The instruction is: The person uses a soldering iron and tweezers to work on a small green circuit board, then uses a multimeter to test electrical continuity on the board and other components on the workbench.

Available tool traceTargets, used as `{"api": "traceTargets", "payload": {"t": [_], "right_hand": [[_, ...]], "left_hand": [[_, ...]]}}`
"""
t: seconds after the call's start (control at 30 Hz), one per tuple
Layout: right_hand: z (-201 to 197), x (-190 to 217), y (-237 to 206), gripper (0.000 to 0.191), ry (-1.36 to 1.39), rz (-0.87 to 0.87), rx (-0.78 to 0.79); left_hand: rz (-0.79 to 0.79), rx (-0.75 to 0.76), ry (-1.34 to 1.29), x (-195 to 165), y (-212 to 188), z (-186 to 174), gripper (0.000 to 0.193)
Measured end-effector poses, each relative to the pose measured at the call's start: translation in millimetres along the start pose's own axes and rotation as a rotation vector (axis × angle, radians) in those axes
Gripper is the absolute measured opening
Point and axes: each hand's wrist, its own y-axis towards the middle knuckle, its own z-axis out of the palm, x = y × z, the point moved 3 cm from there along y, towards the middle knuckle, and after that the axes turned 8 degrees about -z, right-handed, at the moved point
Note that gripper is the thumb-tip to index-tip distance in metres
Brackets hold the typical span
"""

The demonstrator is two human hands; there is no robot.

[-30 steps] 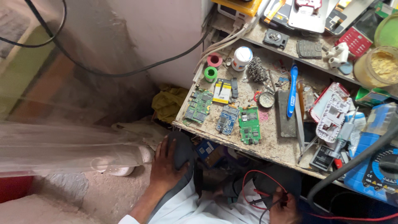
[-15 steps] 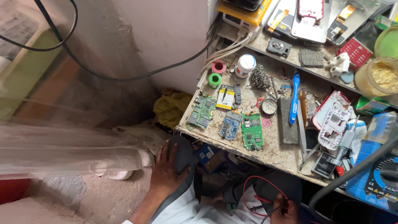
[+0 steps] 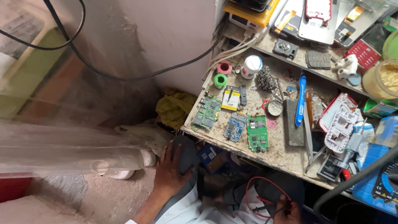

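Unmoved, left hand [image 3: 170, 170] grip rests apart on knee [image 3: 186, 151]; right hand [image 3: 286, 211], half-hidden, unclear.

Circuit boards [image 3: 234, 120] and tools crowd the workbench [image 3: 286, 155]; open floor [image 3: 107, 199] lies left of it.

Right hand [image 3: 286, 211] at six o'clock, cut off by the bottom edge, fingers lost among red wire [image 3: 265, 193]; grip impossible to judge. Left hand [image 3: 172, 172] palm hidden against a dark knee [image 3: 186, 153]. Blue meter [image 3: 379, 182] at four o'clock, cropped. Yellow jar [image 3: 383, 79] at three o'clock, half out of frame.
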Motion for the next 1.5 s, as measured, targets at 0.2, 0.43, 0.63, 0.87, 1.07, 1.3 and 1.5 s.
{"api": "traceTargets", "payload": {"t": [0.2, 0.43, 0.63, 0.87, 1.07, 1.3, 1.5], "right_hand": [[2, -18, 0, 0.016, 0.012, -0.007, -0.016], [3, -21, -1, 0.02, -0.022, 0.043, -0.047], [7, -7, 3, 0.024, -0.085, 0.117, -0.056], [11, 16, 11, 0.037, -0.002, 0.066, -0.08], [6, 12, 7, 0.047, 0.088, 0.044, -0.04], [0, 10, -27, 0.034, 0.06, 0.262, 0.148], [0, 81, -17, 0.023, 0.046, 0.077, 0.451]], "left_hand": [[-0.027, 0.025, 0.022, 0, 5, -2, 0.095], [-0.018, 0.013, 0.006, 0, 6, -4, 0.096], [-0.045, 0.051, 0.021, 0, 6, -5, 0.097], [-0.037, 0.06, 0.014, -1, 6, -4, 0.097], [0.014, 0.022, -0.021, -1, 5, -4, 0.093], [0.005, 0.007, -0.02, 1, 1, -5, 0.093], [0.044, -0.016, -0.037, 1, -2, -6, 0.092]]}}
